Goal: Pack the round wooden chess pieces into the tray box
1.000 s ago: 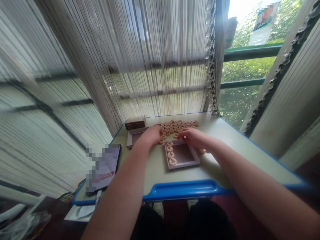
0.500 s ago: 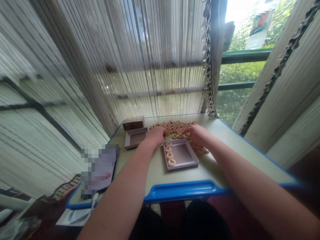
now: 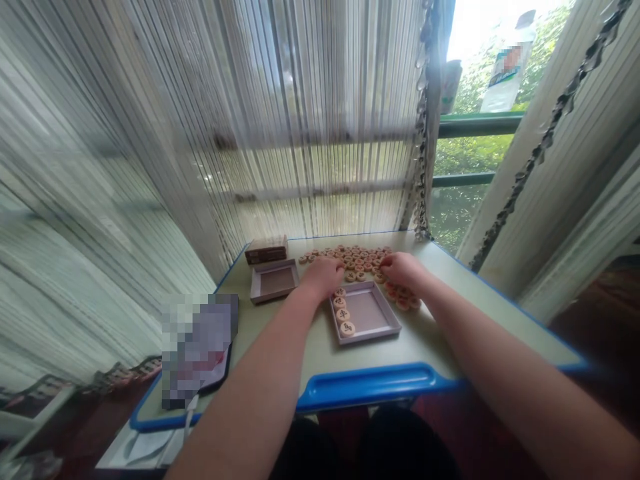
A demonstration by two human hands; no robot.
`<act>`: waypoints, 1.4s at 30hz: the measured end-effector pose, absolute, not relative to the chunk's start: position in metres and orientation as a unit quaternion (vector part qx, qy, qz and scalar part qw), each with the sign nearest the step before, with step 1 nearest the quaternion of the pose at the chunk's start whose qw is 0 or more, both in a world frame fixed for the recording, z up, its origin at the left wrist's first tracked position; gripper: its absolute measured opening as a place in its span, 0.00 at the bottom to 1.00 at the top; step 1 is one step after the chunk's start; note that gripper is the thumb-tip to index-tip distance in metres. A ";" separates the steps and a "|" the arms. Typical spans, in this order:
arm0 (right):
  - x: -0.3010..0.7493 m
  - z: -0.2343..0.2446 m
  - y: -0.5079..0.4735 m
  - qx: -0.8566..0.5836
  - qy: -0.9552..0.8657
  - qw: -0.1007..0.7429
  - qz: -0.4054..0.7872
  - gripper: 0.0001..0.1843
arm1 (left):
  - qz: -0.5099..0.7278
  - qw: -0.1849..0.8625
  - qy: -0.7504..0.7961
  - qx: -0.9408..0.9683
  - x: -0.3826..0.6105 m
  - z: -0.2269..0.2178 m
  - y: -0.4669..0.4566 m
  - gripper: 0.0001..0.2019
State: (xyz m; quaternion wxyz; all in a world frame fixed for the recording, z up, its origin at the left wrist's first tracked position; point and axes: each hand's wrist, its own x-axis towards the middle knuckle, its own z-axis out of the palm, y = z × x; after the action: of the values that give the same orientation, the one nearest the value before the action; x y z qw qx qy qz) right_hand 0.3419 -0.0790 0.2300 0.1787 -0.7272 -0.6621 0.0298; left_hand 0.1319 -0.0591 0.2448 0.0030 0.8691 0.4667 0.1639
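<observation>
At the two o'clock of the tray (image 3: 371,335), the side cluster of discs (image 3: 403,298) has been enlarged; the inside column (image 3: 343,315) is unchanged, suggesting headway outside only. Below the main pile (image 3: 356,253), at twelve, the left hand (image 3: 325,275) is poised at eleven, the right hand (image 3: 403,268) at one, both curled; what either grip holds cannot be told.

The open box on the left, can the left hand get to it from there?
Yes, it looks like it. The left hand is just to the right of the open box, and nothing seems to block the way over its low wall.
</observation>
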 end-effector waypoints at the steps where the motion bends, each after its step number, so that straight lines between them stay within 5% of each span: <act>1: 0.342 0.229 -0.078 -0.725 -0.663 0.183 0.030 0.13 | 0.164 0.004 0.455 0.875 0.132 0.244 -0.059 0.16; 10: 0.344 0.225 -0.076 -0.708 -0.679 0.193 0.017 0.14 | 0.163 0.026 0.442 0.881 0.133 0.240 -0.058 0.15; 17: 0.334 0.224 -0.079 -0.577 -0.777 0.252 -0.006 0.12 | 0.139 0.023 0.622 0.770 0.127 0.251 -0.058 0.14; 26: 0.332 0.228 -0.083 -0.583 -0.778 0.234 0.017 0.07 | 0.101 0.047 0.637 0.763 0.122 0.258 -0.059 0.15; 42: 0.340 0.237 -0.089 -0.554 -0.805 0.184 0.101 0.17 | 0.145 -0.023 0.602 0.785 0.128 0.256 -0.065 0.13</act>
State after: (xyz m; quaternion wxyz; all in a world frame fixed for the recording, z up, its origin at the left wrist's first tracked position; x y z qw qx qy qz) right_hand 0.3397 -0.0886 0.2375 0.1837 -0.5545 -0.8053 0.1014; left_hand 0.1279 -0.0649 0.2563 -0.0234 0.7852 0.6016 0.1450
